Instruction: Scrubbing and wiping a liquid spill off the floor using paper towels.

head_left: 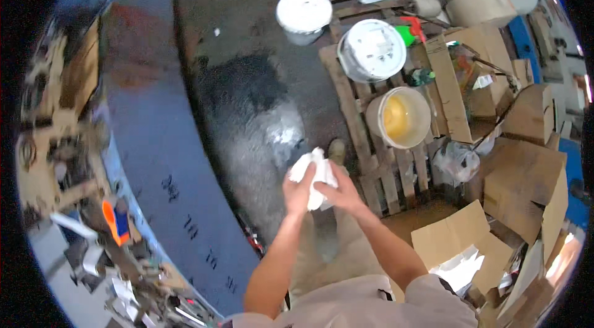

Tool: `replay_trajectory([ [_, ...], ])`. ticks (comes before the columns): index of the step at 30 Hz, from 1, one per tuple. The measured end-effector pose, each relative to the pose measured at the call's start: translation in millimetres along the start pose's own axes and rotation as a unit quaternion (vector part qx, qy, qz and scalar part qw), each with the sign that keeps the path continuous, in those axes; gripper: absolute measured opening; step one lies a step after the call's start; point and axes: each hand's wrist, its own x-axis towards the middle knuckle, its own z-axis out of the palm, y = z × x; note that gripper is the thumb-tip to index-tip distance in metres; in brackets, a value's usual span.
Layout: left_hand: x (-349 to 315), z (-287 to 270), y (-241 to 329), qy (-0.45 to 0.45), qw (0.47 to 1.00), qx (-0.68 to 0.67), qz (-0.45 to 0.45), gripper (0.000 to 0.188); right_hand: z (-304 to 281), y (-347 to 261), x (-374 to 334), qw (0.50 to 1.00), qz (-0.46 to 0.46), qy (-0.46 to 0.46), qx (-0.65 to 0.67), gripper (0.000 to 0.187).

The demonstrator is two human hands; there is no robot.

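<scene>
Both hands meet in front of my body on a crumpled white wipe; whether it is cloth or paper I cannot tell. My left hand is closed around its left side, thumb on top. From the right, my right hand grips the same bunch, with its thumb lying across the white folds. The fingers beneath are hidden. Below the wipe show my legs and one shoe on the dark floor.
A long blue beam or bench runs along my left, with a cluttered tool surface beyond. Right, a wooden pallet bears a lidded white bucket and an open bucket with yellow inside. Cardboard boxes crowd the far right.
</scene>
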Motion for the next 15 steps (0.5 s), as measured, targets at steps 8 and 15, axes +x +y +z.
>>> replay_trajectory([
  [8,153,158,-46,-0.01,0.992,0.05,-0.118,0.043,-230,51,143,0.979,0.061,0.189,0.045,0.051],
  [15,256,204,-159,-0.03,0.97,0.129,-0.203,0.046,-478,145,241,0.921,0.038,0.375,-0.096,0.037],
])
